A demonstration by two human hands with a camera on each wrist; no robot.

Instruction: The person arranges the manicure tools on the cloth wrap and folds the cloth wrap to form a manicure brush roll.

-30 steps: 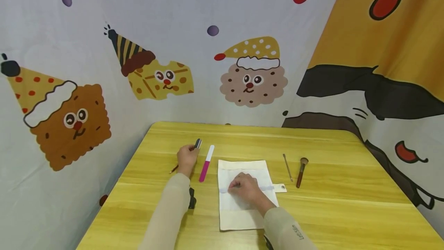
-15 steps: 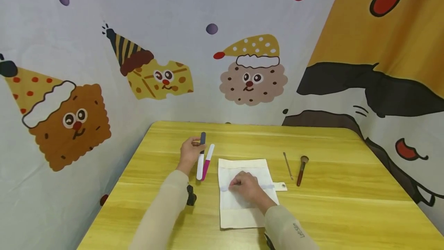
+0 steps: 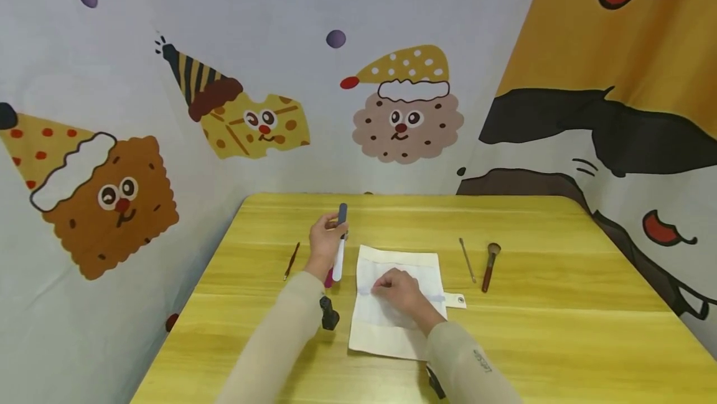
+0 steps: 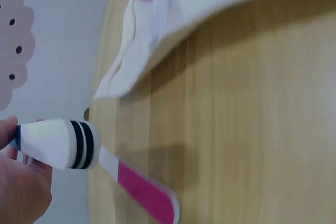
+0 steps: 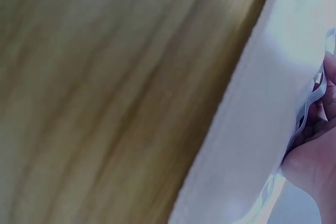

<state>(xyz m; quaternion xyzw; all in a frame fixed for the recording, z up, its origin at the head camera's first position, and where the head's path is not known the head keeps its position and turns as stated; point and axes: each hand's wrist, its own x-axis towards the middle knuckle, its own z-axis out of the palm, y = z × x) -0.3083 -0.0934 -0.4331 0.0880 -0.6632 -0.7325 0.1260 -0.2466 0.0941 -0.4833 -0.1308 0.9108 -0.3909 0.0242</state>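
Observation:
My left hand (image 3: 323, 243) pinches a dark blue and white nail file (image 3: 338, 261), held up over the table left of a white cloth roll (image 3: 386, 343). In the left wrist view, this nail file (image 4: 47, 142) is seen nearly end-on, with black stripes at its near end. Beneath it a pink and white nail file (image 4: 144, 192) lies on the table, mostly covered in the head view. My right hand (image 3: 400, 292) pinches the pale elastic band (image 5: 310, 106) across the unfolded cloth, pulling it away from the fabric. The cloth's near part looks slightly raised.
A thin brown brush (image 3: 292, 261) lies left of the left hand. Right of the cloth's snap tab (image 3: 456, 300) lie a slim metal tool (image 3: 467, 260) and a makeup brush (image 3: 490, 267). The table's far edge meets a printed curtain (image 3: 313, 173).
My left hand has lifted the dark blue and white nail file from the table's left and carried it rightward, toward the cloth. My right hand keeps its pinch; the cloth has shifted and tilted slightly.

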